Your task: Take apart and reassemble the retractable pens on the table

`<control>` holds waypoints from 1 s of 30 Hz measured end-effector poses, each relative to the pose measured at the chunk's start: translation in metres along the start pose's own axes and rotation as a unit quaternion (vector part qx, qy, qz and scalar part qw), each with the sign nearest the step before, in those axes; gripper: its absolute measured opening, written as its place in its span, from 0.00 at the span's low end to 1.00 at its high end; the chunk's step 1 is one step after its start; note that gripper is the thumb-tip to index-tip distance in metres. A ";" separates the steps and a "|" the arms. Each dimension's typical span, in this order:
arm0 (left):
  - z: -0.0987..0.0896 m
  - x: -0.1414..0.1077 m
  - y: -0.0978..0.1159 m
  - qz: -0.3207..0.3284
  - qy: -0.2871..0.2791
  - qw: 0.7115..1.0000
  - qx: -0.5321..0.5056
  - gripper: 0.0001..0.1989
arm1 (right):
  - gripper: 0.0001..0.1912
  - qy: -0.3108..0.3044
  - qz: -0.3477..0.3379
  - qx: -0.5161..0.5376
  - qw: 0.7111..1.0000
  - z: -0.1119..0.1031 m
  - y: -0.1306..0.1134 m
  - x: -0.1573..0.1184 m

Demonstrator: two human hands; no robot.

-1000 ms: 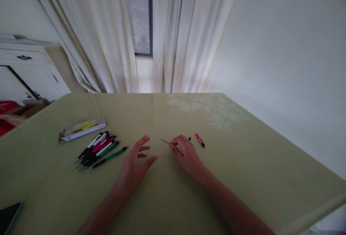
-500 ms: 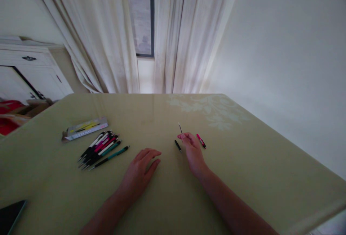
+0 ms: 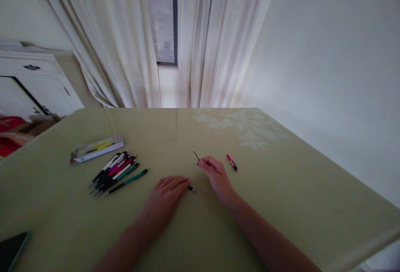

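Note:
My left hand (image 3: 167, 197) is closed over the black front part of a pen (image 3: 191, 188), low over the table. Only the short end with its metal tip sticks out to the right of the fingers. Between thumb and fingertips, my right hand (image 3: 215, 176) pinches a thin pen refill (image 3: 196, 155), which points up and to the left. A pink pen barrel (image 3: 232, 162) with a dark end lies just right of that hand. To the left, several assembled pens (image 3: 117, 172) lie in a pile, and a teal one (image 3: 126, 182) lies along its right side.
Behind the pile is a flattish pen box (image 3: 101, 149), with its left end open. A dark flat device (image 3: 12, 249) sits at the near left edge. The table (image 3: 281, 180) borders a white wall on the right, with curtains (image 3: 118, 46) behind it.
My left hand has moved right, closed on the black pen part and turned it so the tip points right. My right hand has shifted left with the refill, now tilted further left.

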State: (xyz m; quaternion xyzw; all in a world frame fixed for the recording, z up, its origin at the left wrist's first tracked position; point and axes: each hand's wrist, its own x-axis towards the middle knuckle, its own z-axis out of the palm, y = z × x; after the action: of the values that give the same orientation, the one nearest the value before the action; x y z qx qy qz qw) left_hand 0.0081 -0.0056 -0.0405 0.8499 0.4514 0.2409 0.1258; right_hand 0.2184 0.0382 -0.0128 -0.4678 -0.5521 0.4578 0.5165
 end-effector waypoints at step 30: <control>-0.026 0.009 0.005 -0.191 0.194 0.893 -0.359 0.19 | 0.05 -0.135 -0.091 -0.141 0.977 -0.003 -0.010 -0.010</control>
State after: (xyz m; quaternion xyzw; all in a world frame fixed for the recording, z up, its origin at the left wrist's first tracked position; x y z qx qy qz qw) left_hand 0.0023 -0.0009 -0.0135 0.5807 0.5032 0.5183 0.3753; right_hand 0.2211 0.0269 -0.0041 -0.4175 -0.7161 0.3850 0.4059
